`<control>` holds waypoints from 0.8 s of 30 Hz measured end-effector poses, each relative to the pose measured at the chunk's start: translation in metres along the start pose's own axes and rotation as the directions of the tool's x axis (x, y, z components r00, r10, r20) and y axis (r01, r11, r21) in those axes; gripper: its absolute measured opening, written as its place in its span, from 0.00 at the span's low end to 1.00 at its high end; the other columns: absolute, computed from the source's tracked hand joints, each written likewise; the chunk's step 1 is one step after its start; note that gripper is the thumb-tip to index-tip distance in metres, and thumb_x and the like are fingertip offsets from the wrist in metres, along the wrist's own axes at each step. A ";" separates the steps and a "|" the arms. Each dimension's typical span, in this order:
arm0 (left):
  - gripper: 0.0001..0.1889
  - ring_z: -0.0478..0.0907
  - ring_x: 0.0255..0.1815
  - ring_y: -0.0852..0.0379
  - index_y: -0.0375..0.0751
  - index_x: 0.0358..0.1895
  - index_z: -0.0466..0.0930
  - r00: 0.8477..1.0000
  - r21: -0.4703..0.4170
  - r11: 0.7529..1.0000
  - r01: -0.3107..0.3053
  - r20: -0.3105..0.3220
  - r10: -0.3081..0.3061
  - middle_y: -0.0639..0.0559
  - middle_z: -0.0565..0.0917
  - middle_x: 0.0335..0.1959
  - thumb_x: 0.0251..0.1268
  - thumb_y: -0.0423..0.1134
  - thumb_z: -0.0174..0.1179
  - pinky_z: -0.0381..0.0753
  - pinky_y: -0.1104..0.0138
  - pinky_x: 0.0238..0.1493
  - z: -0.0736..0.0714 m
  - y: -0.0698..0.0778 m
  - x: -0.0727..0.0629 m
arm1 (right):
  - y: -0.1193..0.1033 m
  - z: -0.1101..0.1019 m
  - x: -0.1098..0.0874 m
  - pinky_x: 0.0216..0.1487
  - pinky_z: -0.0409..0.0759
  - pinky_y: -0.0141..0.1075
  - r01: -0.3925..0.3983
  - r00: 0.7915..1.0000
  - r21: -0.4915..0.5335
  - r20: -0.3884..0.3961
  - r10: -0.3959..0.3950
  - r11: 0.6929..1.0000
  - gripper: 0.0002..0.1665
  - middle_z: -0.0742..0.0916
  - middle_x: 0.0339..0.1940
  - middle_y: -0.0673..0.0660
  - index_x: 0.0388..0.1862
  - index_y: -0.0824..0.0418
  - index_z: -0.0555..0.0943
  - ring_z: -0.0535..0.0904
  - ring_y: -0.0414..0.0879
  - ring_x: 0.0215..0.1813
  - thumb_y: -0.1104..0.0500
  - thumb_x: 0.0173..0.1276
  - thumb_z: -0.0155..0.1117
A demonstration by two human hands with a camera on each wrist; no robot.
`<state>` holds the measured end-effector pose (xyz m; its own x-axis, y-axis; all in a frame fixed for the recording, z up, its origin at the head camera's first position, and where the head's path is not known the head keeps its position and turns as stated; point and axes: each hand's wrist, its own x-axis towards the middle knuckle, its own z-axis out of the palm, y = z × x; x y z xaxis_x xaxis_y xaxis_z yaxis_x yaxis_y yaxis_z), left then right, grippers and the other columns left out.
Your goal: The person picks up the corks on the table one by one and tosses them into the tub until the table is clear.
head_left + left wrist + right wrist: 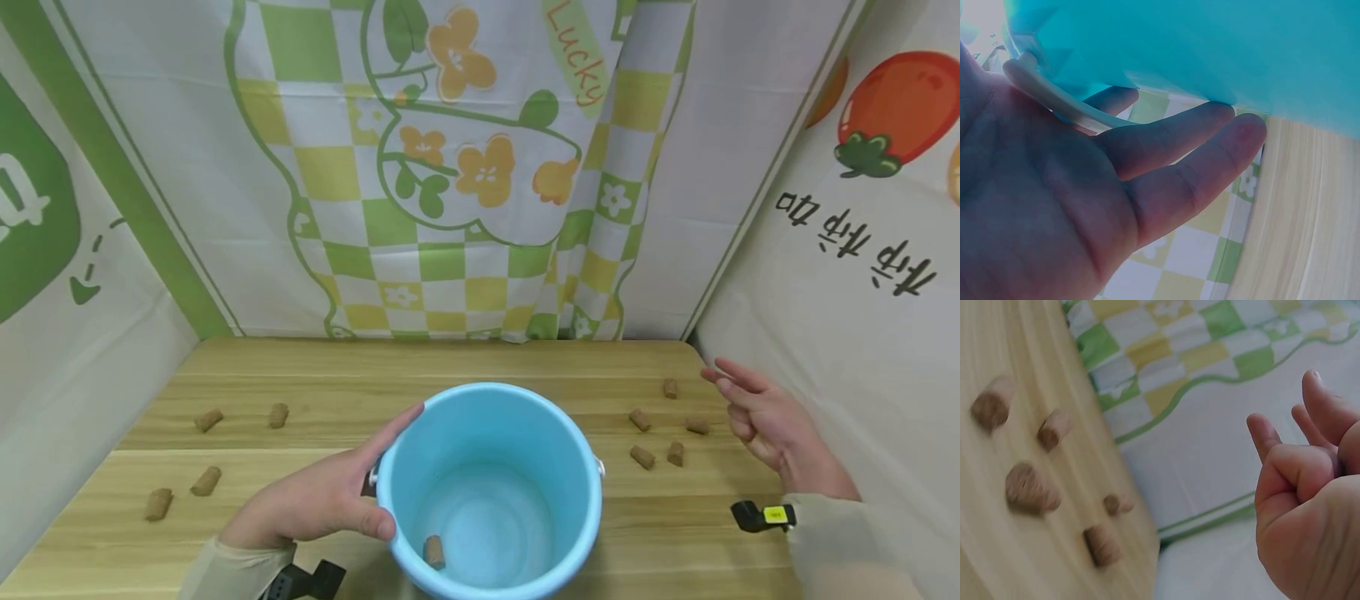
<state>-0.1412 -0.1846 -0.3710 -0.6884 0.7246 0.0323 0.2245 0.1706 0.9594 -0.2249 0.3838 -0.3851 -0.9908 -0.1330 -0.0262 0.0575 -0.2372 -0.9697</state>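
Note:
A light blue bucket point(487, 396) stands upright at the front of the wooden table, its mouth facing up. One cork point(433, 552) lies inside at the near left of its floor. My left hand point(322, 500) rests against the bucket's left side, thumb and index finger spread along the rim. In the left wrist view, its other fingers point(1197, 169) extend along the outer wall, beside the pale handle point(1054, 100). My right hand point(772, 425) hovers past the table's right edge, some fingers extended and others folded, holding nothing. Nearest to it is a cork point(697, 426) on the table.
More corks lie to the right of the bucket, including one cork point(670, 388) near the back corner. Several others lie at the left, among them a cork point(158, 504). A patterned curtain point(480, 275) hangs behind the table point(450, 358), with white cloth walls either side.

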 end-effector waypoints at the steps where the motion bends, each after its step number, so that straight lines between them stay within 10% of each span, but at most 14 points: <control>1: 0.59 0.70 0.63 0.38 0.66 0.81 0.34 1.000 -0.007 1.000 0.009 0.002 -0.009 0.38 0.59 0.74 0.58 0.48 0.74 0.75 0.59 0.56 0.000 0.001 0.000 | 0.003 -0.003 0.001 0.17 0.61 0.28 -0.008 1.000 0.009 -0.003 0.008 1.000 0.25 0.84 0.57 0.46 0.70 0.47 0.75 0.61 0.34 0.18 0.60 0.76 0.60; 12: 0.61 0.72 0.63 0.41 0.67 0.81 0.33 0.999 0.009 0.999 0.047 0.007 -0.047 0.43 0.61 0.74 0.57 0.46 0.75 0.75 0.58 0.56 0.000 0.004 0.000 | 0.033 -0.037 0.005 0.17 0.66 0.26 -0.046 0.998 0.036 -0.045 0.048 0.998 0.17 0.86 0.50 0.46 0.51 0.41 0.85 0.65 0.33 0.18 0.64 0.76 0.59; 19: 0.60 0.71 0.64 0.42 0.69 0.80 0.34 0.999 0.014 0.999 0.052 0.010 -0.052 0.45 0.60 0.74 0.57 0.47 0.75 0.74 0.58 0.58 -0.001 0.006 0.000 | 0.047 -0.052 0.008 0.17 0.65 0.26 -0.095 0.989 0.012 -0.109 0.096 0.995 0.28 0.86 0.47 0.43 0.70 0.50 0.72 0.63 0.33 0.18 0.63 0.74 0.62; 24: 0.60 0.70 0.64 0.42 0.69 0.80 0.34 0.999 0.011 0.999 0.037 0.014 -0.037 0.44 0.60 0.74 0.57 0.48 0.74 0.74 0.57 0.57 -0.001 0.007 0.001 | 0.052 -0.058 0.011 0.16 0.64 0.26 -0.159 0.977 0.023 -0.137 0.161 0.987 0.22 0.87 0.44 0.43 0.61 0.44 0.81 0.63 0.33 0.17 0.65 0.74 0.62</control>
<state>-0.1405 -0.1835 -0.3645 -0.6867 0.7269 -0.0069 0.2071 0.2047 0.9567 -0.2397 0.4263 -0.4499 -0.9759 -0.0365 -0.2149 0.2174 -0.2350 -0.9474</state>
